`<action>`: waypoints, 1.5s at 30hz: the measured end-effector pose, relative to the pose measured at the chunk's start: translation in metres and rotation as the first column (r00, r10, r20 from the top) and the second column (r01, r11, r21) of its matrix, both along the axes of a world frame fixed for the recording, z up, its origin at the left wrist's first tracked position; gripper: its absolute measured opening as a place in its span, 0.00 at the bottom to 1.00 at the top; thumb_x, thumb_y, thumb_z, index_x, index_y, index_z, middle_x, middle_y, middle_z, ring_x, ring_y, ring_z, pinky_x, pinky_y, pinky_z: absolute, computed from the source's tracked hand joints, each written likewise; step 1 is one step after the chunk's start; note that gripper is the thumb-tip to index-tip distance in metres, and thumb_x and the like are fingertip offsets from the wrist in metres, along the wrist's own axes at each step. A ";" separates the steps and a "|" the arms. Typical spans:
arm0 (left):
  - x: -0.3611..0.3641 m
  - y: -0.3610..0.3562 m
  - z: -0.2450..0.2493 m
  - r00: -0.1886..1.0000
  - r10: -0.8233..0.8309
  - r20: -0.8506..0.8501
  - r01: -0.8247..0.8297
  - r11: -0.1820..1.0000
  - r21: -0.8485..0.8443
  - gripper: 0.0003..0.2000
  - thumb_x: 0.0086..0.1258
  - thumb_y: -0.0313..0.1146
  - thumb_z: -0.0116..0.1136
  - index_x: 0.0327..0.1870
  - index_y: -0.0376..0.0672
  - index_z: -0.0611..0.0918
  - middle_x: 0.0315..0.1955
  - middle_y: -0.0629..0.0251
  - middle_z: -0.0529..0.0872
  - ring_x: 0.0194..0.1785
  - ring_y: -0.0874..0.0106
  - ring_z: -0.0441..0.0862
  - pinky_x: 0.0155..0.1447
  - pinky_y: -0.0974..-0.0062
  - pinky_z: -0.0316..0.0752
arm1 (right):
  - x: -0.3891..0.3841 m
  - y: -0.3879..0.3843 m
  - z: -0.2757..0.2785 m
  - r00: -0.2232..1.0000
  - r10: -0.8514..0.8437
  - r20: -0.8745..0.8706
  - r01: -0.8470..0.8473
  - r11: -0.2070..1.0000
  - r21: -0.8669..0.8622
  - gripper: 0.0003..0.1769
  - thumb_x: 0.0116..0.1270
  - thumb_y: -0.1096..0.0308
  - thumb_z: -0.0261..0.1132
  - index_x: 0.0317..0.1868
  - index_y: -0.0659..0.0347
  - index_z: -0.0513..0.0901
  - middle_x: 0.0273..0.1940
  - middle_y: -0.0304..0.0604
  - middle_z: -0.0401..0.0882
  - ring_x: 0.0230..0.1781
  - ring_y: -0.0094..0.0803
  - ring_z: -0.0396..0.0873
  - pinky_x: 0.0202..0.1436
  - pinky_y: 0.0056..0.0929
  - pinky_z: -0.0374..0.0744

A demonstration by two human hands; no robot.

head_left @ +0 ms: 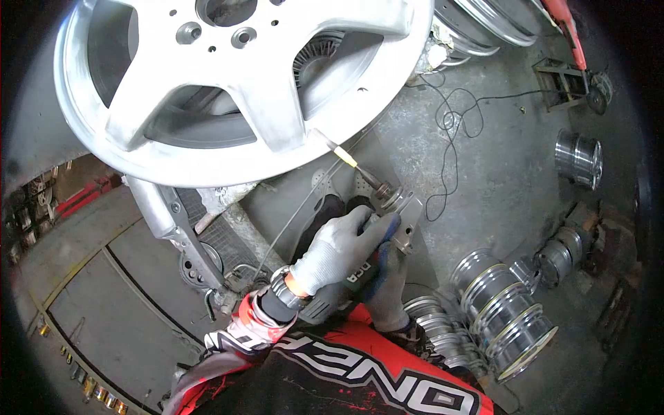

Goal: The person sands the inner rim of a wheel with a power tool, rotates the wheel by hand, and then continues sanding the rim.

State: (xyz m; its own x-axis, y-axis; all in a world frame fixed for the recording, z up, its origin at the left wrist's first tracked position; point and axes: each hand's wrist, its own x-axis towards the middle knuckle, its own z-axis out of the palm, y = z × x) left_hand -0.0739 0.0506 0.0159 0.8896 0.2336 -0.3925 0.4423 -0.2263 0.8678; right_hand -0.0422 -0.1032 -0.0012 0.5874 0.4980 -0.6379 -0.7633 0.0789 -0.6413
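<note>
My left hand, in a grey glove with a watch at the wrist, is wrapped over the front of a die grinder marked DCA. Lower down on the right, my right hand, in a grey and blue glove, is closed on the same grinder, partly hidden by the left. A metal bracket sticks out beside the hands. From the grinder's collar a thin shaft with a yellow band points up-left. Its tip overlaps the lower rim of a large silver alloy wheel, near the foot of a spoke.
A metal stand arm is below the wheel. Stacked wheels stand at lower right, and another rim lies farther right. A black cable loops over the floor. Small bits line the lower-left edge.
</note>
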 end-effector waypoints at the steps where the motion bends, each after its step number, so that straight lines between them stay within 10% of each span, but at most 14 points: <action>1: 0.002 0.000 0.001 1.000 -0.004 0.000 0.004 1.000 0.001 0.16 0.85 0.44 0.57 0.57 0.40 0.83 0.42 0.53 0.86 0.41 0.59 0.86 0.47 0.66 0.81 | 0.002 -0.001 -0.001 1.000 -0.004 0.000 0.004 1.000 0.001 0.34 0.81 0.45 0.60 0.77 0.57 0.67 0.67 0.44 0.75 0.68 0.38 0.78 0.69 0.44 0.80; 6: 0.030 -0.009 -0.035 0.938 -0.018 0.345 -0.029 0.991 0.131 0.19 0.75 0.32 0.62 0.66 0.54 0.83 0.36 0.52 0.81 0.32 0.54 0.86 0.33 0.60 0.82 | 0.026 0.033 0.027 0.974 -0.212 -0.080 0.213 0.977 0.004 0.34 0.82 0.45 0.59 0.77 0.58 0.68 0.67 0.46 0.76 0.64 0.38 0.80 0.67 0.44 0.81; 9: 0.053 -0.001 -0.028 0.938 -0.095 0.334 0.044 0.987 0.156 0.21 0.75 0.31 0.60 0.68 0.53 0.80 0.37 0.49 0.83 0.36 0.51 0.88 0.37 0.57 0.83 | 0.041 0.012 -0.001 0.965 -0.259 0.047 0.259 0.966 0.019 0.29 0.79 0.62 0.66 0.75 0.62 0.70 0.64 0.45 0.77 0.62 0.34 0.80 0.65 0.37 0.81; 17: 0.026 -0.002 -0.039 0.903 -0.093 0.419 0.023 0.985 0.169 0.16 0.78 0.33 0.59 0.64 0.51 0.82 0.40 0.51 0.82 0.38 0.51 0.87 0.39 0.57 0.83 | 0.020 0.007 0.004 0.979 -0.157 0.131 0.172 0.979 -0.107 0.34 0.76 0.61 0.70 0.75 0.62 0.69 0.66 0.45 0.77 0.64 0.34 0.79 0.67 0.37 0.79; 24: -0.001 0.000 0.009 0.988 0.050 -0.147 -0.083 0.971 -0.224 0.12 0.86 0.38 0.53 0.57 0.40 0.80 0.43 0.52 0.83 0.43 0.54 0.83 0.49 0.63 0.80 | -0.001 0.010 0.024 0.992 -0.107 -0.071 0.106 0.994 -0.007 0.37 0.74 0.56 0.72 0.76 0.63 0.68 0.67 0.46 0.76 0.64 0.34 0.79 0.67 0.38 0.80; 30: 0.011 -0.002 -0.011 0.984 -0.093 0.152 0.077 0.991 0.107 0.12 0.86 0.38 0.52 0.57 0.39 0.80 0.45 0.51 0.83 0.44 0.53 0.85 0.51 0.62 0.80 | 0.017 0.020 0.040 0.985 -0.170 -0.023 0.170 0.985 0.010 0.33 0.75 0.59 0.69 0.73 0.65 0.71 0.62 0.46 0.80 0.61 0.33 0.81 0.64 0.37 0.82; 33: 0.019 0.003 0.008 0.996 0.011 -0.092 -0.029 0.980 -0.196 0.12 0.86 0.37 0.51 0.57 0.40 0.80 0.46 0.51 0.84 0.46 0.52 0.85 0.51 0.63 0.80 | 0.011 0.006 0.015 0.982 -0.161 -0.103 0.156 0.986 -0.053 0.31 0.75 0.63 0.68 0.73 0.65 0.72 0.63 0.46 0.80 0.61 0.33 0.82 0.64 0.37 0.82; 36: 0.000 0.000 0.000 0.994 -0.052 0.098 0.053 0.999 -0.008 0.12 0.86 0.37 0.51 0.57 0.39 0.80 0.47 0.49 0.84 0.48 0.52 0.85 0.52 0.63 0.80 | 0.003 0.001 0.012 0.993 -0.112 -0.041 0.112 0.994 -0.004 0.30 0.75 0.64 0.68 0.73 0.65 0.72 0.63 0.46 0.79 0.60 0.33 0.81 0.64 0.36 0.82; 45: -0.010 -0.006 0.011 0.999 -0.016 -0.031 0.014 0.998 -0.068 0.13 0.86 0.37 0.51 0.58 0.38 0.81 0.44 0.50 0.84 0.47 0.51 0.85 0.53 0.63 0.79 | 0.002 0.007 0.034 1.000 0.008 0.025 -0.007 1.000 -0.024 0.31 0.75 0.64 0.68 0.74 0.64 0.71 0.63 0.44 0.79 0.60 0.32 0.81 0.62 0.35 0.82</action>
